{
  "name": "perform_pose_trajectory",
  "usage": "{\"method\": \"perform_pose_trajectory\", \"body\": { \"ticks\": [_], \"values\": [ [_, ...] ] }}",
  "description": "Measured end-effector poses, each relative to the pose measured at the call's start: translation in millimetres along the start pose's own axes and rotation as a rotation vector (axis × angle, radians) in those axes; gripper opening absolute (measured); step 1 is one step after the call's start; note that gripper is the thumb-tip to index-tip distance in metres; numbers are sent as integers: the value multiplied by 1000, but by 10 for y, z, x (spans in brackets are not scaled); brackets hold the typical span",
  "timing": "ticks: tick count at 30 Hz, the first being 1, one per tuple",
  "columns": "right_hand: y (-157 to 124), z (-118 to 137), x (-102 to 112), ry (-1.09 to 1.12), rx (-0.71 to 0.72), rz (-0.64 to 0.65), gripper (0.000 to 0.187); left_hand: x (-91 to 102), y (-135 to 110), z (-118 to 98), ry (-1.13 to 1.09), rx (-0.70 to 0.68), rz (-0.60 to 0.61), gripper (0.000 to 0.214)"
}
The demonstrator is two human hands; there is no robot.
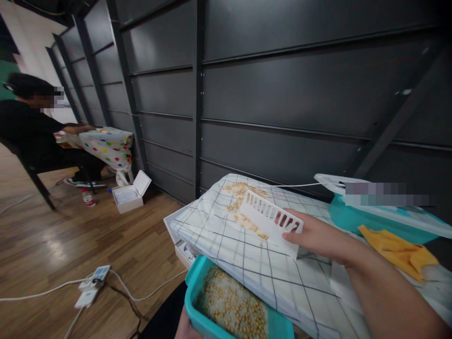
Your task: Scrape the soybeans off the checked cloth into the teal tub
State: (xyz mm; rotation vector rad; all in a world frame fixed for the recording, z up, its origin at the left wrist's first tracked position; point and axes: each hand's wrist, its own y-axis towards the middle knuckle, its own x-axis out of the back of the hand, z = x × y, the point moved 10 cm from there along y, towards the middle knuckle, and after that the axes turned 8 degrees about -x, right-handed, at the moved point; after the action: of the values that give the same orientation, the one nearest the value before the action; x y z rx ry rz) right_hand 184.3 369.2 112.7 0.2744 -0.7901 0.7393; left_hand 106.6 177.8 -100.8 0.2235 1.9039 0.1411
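My right hand (312, 233) grips the right end of a white slotted plastic piece (261, 219), thumb on its near face and fingers behind the slots. The piece stands on edge on a white checked cloth (221, 242). Beside it, to the left and behind, lie scattered yellow beans (242, 189), seemingly soybeans, with paler bits among them. Below the table's near edge, my left hand (187, 326) holds a teal tub (189, 292) from its left side; those fingers are partly hidden underneath. Inside the tub are yellow beans mixed with white grains (233, 301).
At the right stand a teal container with a white rim (374, 216) and a yellow cloth (399, 249). A dark panelled wall (282, 94) runs behind the table. Power strips (93, 285) with cables, an opened white box (129, 195) and a seated person (31, 127) are to the left.
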Motion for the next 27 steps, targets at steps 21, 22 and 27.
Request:
{"method": "perform_pose_trajectory", "body": {
  "ticks": [21,22,27],
  "values": [
    [-179,200,-284,-103,55,114,50,-100,-58,-82,69,59,-101,66],
    [-193,223,-296,-116,57,121,51,-103,-64,-84,63,61,-107,66],
    [-241,283,-369,-167,60,151,49,-110,-87,-112,70,66,-100,73]
  ]
}}
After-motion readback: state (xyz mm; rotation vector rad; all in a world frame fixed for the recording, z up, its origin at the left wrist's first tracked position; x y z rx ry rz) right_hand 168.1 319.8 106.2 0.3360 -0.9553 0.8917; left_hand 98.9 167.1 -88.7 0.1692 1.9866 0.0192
